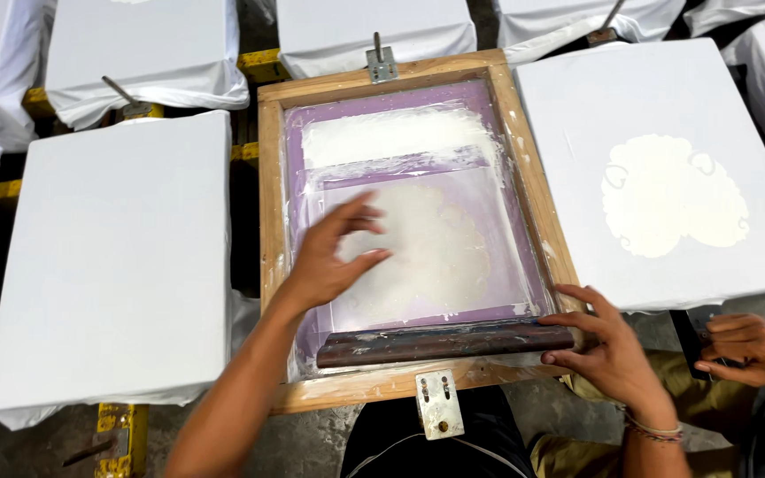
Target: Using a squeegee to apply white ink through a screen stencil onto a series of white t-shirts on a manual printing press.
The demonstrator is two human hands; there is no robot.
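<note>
Left hand: our left hand [334,257] hovers spread over the purple mesh [418,239], fingers loosely fanned, gripping nothing.
Right hand: our right hand [608,341] has its fingers curled on the end of the squeegee [444,343], which lies across the near edge of the wooden screen frame [269,230].
Progress: we judge a print is done on the white shirt board [666,168] to the right, which carries a cream motif [673,195]; the blank board [121,257] to the left is unprinted. White ink [396,134] is pooled at the far end of the mesh.
Room: boards sit close on both sides; another person's hand [750,347] rests near our right.
</note>
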